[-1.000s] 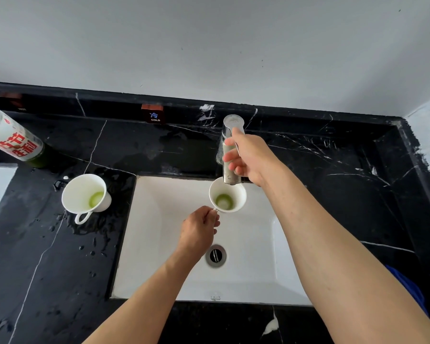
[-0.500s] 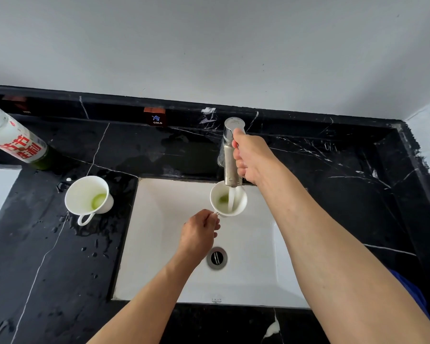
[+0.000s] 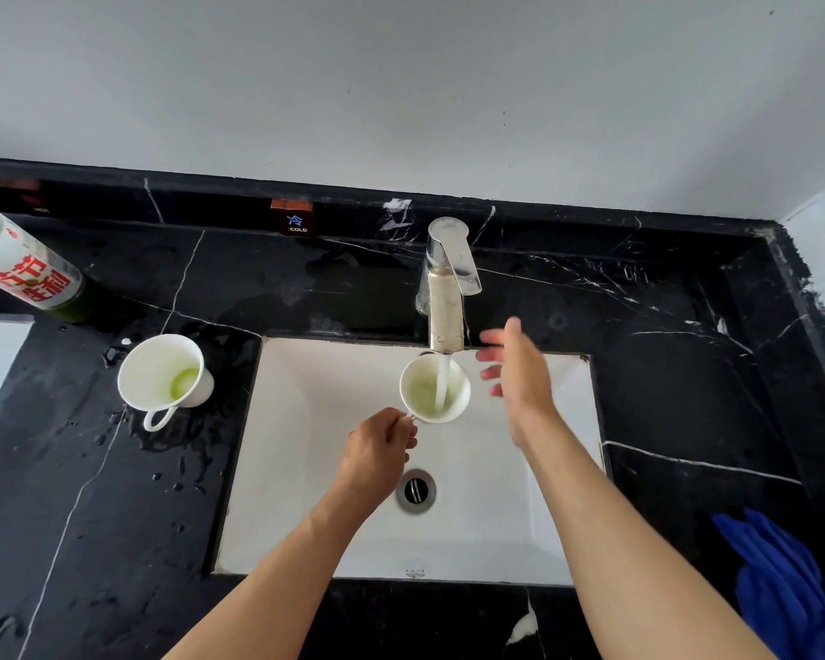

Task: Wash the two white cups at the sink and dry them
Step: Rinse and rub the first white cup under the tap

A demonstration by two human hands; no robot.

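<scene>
A black marble counter (image 3: 115, 540) with white veins fills most of the view, wet with drops and a puddle on its left side. Set into it is a white rectangular sink (image 3: 306, 469) with a round metal drain (image 3: 416, 490).

At the right edge of the counter lies a crumpled blue cloth (image 3: 777, 588). At far left a bottle (image 3: 25, 273) leans into view, white-labelled with large red Chinese characters — too cut off to read whole.

A chrome tap (image 3: 446, 297) stands behind the sink, its lever raised, and water runs from the spout straight into the cup under the tap (image 3: 434, 390). That white cup is held upright over the basin and has greenish liquid in it. The left hand (image 3: 377, 457) pinches its handle with curled fingers. The right hand (image 3: 520, 373) is just right of the spout and cup, fingers spread and blurred, touching nothing.

The second white cup (image 3: 163, 378) sits on the wet counter left of the sink, tilted, handle toward the viewer, a green residue at its bottom.

On the backsplash — a small dark tag (image 3: 295, 220) reading "冷 COLD".
</scene>
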